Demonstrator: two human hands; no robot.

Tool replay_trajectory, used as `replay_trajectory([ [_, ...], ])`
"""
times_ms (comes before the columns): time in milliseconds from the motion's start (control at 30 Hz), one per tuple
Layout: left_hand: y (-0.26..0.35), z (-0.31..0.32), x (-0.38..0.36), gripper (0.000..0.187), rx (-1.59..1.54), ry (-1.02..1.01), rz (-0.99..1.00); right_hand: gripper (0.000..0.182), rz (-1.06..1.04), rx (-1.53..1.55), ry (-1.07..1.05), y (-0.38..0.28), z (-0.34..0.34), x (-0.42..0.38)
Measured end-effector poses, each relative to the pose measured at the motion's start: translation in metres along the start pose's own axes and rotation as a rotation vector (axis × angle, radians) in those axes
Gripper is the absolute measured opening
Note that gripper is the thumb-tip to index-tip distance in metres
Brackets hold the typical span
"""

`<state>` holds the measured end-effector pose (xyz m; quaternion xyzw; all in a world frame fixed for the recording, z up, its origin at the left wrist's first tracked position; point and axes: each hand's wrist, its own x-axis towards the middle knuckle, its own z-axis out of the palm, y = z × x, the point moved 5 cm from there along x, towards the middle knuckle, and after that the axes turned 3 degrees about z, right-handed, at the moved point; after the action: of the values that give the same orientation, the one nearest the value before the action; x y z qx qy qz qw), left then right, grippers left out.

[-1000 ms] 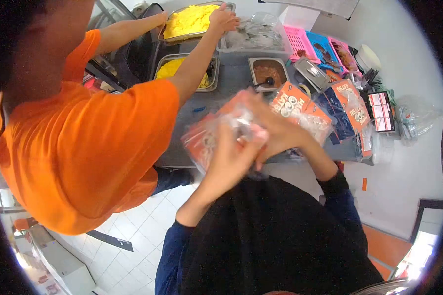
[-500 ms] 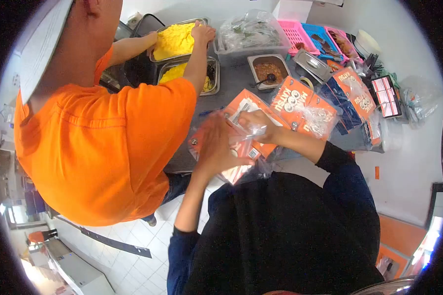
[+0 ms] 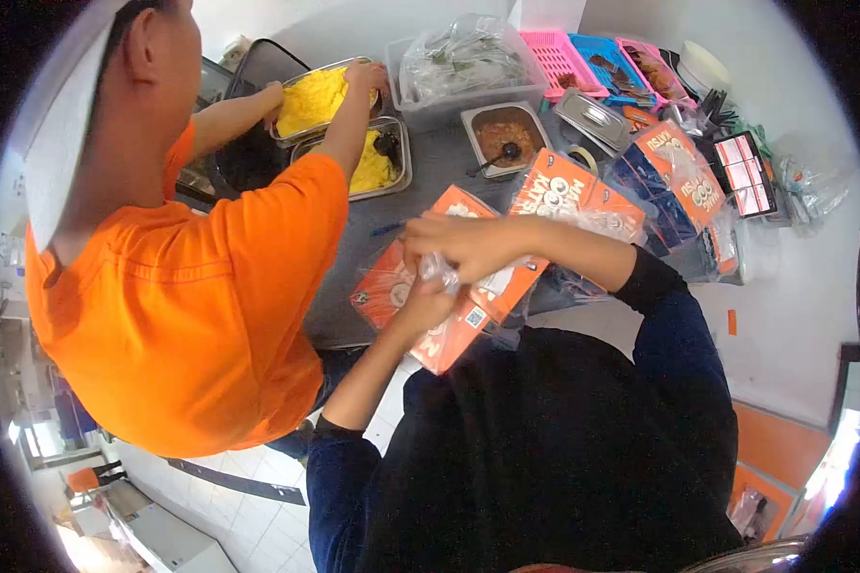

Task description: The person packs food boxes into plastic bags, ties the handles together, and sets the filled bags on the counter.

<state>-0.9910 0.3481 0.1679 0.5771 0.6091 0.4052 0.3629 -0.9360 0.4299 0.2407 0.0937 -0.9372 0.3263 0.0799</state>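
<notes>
An orange printed carton (image 3: 455, 336) with white lettering and a QR code lies at the table's front edge, in a clear plastic bag (image 3: 440, 272). My left hand (image 3: 427, 304) is closed around the bunched plastic above the carton. Over it, my right hand (image 3: 468, 246) bends its fingers down onto the same gathered plastic; its fingertips are partly hidden. Just right of my right forearm is another bagged orange carton (image 3: 575, 199). A further orange and dark blue carton (image 3: 677, 172) in plastic is farther right.
At my left, a person in an orange shirt (image 3: 191, 306) holds a metal tray of yellow food (image 3: 315, 100). Behind are a sauce pan with a black ladle (image 3: 508, 143), a steel lid (image 3: 592, 122), a plastic tub (image 3: 406, 95), coloured baskets (image 3: 559, 62) and a tablet (image 3: 745, 174).
My left hand has gone from spread flat to closed on the plastic. My right hand has moved left over it, and the bag is now bunched between them.
</notes>
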Motion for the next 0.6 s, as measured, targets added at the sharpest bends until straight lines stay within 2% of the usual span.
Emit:
replay_trajectory([
  [67,0.002,-0.003,0.001,0.019,-0.073,-0.083,-0.065,0.044,-0.009,0.148,-0.004,0.026,0.006,-0.009],
  [100,0.001,-0.004,0.002,0.021,-0.083,-0.113,-0.107,0.050,-0.017,0.266,-0.092,0.033,0.014,-0.007],
  [200,0.004,0.002,0.003,0.022,-0.196,-0.020,-0.107,0.053,-0.024,0.445,-0.236,0.039,0.015,0.000],
  [233,0.003,0.001,0.003,0.023,-0.174,-0.027,-0.099,0.057,0.076,0.500,-0.407,0.052,0.027,0.002],
  [333,0.006,-0.005,0.002,0.030,-0.133,0.037,-0.084,0.067,-0.004,0.624,-0.542,0.055,0.028,0.006],
  [400,0.012,-0.006,-0.001,0.037,-0.158,0.183,-0.080,0.079,-0.050,0.772,-0.491,0.063,0.005,-0.011],
  [433,0.019,-0.007,-0.002,0.047,-0.187,0.125,-0.160,0.085,-0.070,0.842,-0.466,0.062,-0.009,-0.017],
  [533,0.015,-0.010,-0.003,0.046,0.000,0.250,0.282,0.102,-0.156,0.342,-0.266,0.073,-0.015,-0.026],
  [567,0.030,-0.012,-0.001,0.041,0.117,0.210,0.257,0.108,-0.214,0.231,-0.190,0.060,-0.008,-0.025],
  [600,0.044,-0.012,0.000,0.039,0.315,0.228,0.339,0.100,-0.189,0.181,-0.162,0.046,-0.004,-0.025],
])
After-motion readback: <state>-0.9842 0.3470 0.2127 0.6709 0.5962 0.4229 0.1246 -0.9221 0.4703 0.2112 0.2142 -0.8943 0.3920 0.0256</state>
